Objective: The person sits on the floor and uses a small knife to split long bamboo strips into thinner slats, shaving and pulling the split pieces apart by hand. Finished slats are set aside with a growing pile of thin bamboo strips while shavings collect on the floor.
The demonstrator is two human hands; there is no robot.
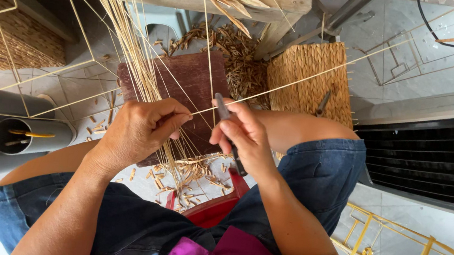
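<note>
Straw-pale reed strands (134,37) pinched in left hand (138,131), right hand (246,135) fingers clenched around seemingly a dark knife (230,133).

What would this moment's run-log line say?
left hand: pinching pale straw strands | right hand: gripping dark-handled knife | below: straw clippings

I count 2 hands, left (138,129) and right (243,135), 1 dark tool (230,133), 1 brown board (186,83), 2 grey tubes (32,134), 2 woven panels (309,80).
</note>
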